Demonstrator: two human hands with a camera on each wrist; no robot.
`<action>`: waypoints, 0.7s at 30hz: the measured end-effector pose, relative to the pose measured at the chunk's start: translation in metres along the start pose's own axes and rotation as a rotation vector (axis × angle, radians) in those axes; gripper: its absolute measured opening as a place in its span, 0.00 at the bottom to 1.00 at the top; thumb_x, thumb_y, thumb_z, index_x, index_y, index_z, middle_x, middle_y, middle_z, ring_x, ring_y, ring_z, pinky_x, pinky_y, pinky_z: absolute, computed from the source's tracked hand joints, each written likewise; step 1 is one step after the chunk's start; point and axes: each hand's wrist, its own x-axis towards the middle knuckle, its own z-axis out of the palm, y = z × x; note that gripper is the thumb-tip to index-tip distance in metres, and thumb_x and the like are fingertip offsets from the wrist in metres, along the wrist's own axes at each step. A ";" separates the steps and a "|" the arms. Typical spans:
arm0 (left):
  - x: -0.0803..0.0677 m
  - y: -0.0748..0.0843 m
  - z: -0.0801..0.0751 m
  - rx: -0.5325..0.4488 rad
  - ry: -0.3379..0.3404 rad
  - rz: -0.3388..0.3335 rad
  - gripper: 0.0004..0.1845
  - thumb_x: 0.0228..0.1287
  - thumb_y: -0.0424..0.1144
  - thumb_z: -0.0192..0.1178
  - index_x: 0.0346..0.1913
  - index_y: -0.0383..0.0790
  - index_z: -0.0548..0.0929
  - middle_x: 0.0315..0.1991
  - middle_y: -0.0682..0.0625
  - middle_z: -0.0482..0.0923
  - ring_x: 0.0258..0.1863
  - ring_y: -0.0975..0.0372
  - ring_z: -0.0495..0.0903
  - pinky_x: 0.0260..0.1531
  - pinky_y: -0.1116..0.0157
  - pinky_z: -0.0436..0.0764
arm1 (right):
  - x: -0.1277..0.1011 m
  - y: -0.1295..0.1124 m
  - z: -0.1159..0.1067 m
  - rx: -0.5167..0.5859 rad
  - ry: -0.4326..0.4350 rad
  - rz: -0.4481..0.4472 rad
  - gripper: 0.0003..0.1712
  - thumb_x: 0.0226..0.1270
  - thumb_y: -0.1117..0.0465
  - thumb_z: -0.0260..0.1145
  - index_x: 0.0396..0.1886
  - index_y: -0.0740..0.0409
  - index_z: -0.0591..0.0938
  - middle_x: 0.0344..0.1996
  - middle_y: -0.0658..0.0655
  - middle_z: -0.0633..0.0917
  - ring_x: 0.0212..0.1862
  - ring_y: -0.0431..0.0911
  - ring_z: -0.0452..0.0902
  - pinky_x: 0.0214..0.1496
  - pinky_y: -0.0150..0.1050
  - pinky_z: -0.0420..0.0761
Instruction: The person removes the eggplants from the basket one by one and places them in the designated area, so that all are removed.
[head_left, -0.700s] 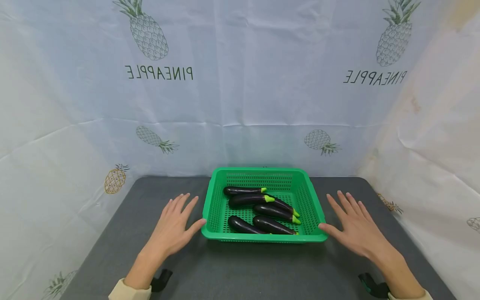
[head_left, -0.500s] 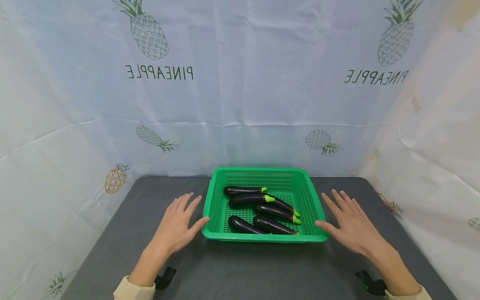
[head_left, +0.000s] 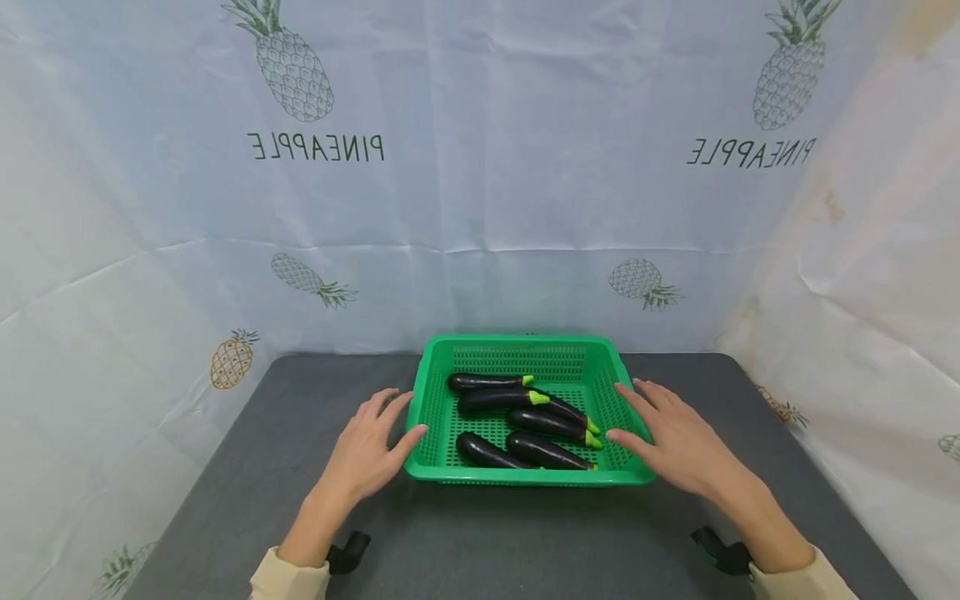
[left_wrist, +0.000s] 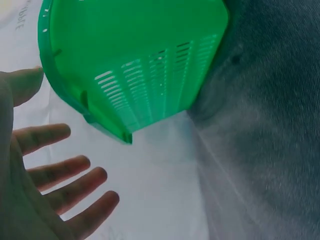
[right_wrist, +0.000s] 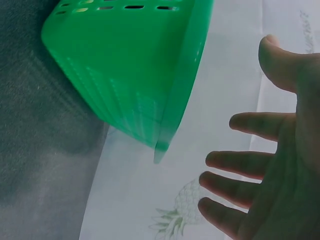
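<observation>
A green plastic basket [head_left: 525, 477] with slotted walls stands on the dark table, several eggplants [head_left: 551, 450] lying inside with their green stem ends mostly to the right. My left hand [head_left: 365, 450] is at the basket's left side, fingers spread and holding nothing; its thumb overlaps the left rim in the head view. In the left wrist view the thumb tip is right at the basket rim [left_wrist: 65, 95]. My right hand [head_left: 682, 437] hovers by the right side, thumb and forefinger over the rim in the head view. The right wrist view shows its spread fingers [right_wrist: 240, 165] apart from the basket wall [right_wrist: 115, 75].
The dark grey table [head_left: 517, 542] extends to both sides and in front of the basket. A pale cloth [head_left: 480, 192] printed with pineapples hangs close behind the table and along both sides. Black straps [head_left: 348, 552] show at both wrists.
Both hands have moved inward toward the basket, the left one rightward and the right one leftward, with fingers bending slightly. Basket and eggplants have stayed in place.
</observation>
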 end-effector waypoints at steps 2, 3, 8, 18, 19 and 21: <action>0.001 0.001 0.002 -0.020 -0.005 -0.013 0.31 0.73 0.57 0.60 0.71 0.42 0.75 0.67 0.38 0.70 0.64 0.42 0.72 0.54 0.37 0.75 | 0.002 -0.003 0.000 0.014 -0.005 -0.002 0.44 0.75 0.35 0.59 0.77 0.59 0.66 0.72 0.71 0.66 0.71 0.70 0.61 0.64 0.70 0.66; 0.001 0.001 0.003 -0.034 -0.007 -0.020 0.31 0.73 0.56 0.60 0.71 0.42 0.75 0.67 0.39 0.70 0.64 0.43 0.72 0.53 0.37 0.76 | 0.003 -0.004 0.000 0.021 -0.008 -0.003 0.44 0.75 0.35 0.59 0.77 0.59 0.66 0.72 0.71 0.67 0.71 0.70 0.62 0.63 0.70 0.67; 0.004 0.001 0.009 -0.121 -0.037 -0.068 0.31 0.74 0.57 0.58 0.72 0.43 0.73 0.67 0.39 0.69 0.64 0.43 0.72 0.55 0.38 0.75 | 0.010 -0.011 0.003 0.045 -0.026 0.001 0.43 0.75 0.34 0.58 0.76 0.58 0.68 0.69 0.69 0.71 0.68 0.68 0.67 0.58 0.68 0.73; 0.013 -0.006 0.019 -0.469 -0.102 -0.199 0.32 0.75 0.54 0.60 0.73 0.43 0.70 0.65 0.40 0.70 0.59 0.48 0.78 0.54 0.49 0.81 | 0.025 -0.018 0.010 0.129 -0.079 0.036 0.43 0.72 0.29 0.56 0.76 0.52 0.70 0.68 0.66 0.72 0.68 0.65 0.69 0.52 0.65 0.78; 0.013 -0.006 0.020 -0.483 -0.103 -0.203 0.32 0.74 0.54 0.60 0.73 0.42 0.71 0.64 0.40 0.71 0.59 0.47 0.78 0.54 0.49 0.81 | 0.026 -0.018 0.010 0.135 -0.080 0.035 0.43 0.73 0.30 0.56 0.76 0.52 0.71 0.68 0.65 0.73 0.67 0.65 0.69 0.52 0.65 0.78; 0.014 -0.008 0.022 -0.505 -0.107 -0.209 0.32 0.74 0.54 0.60 0.73 0.42 0.70 0.64 0.40 0.71 0.58 0.47 0.79 0.54 0.49 0.81 | 0.029 -0.019 0.011 0.148 -0.087 0.032 0.42 0.73 0.30 0.56 0.75 0.52 0.71 0.68 0.66 0.72 0.68 0.65 0.69 0.52 0.66 0.77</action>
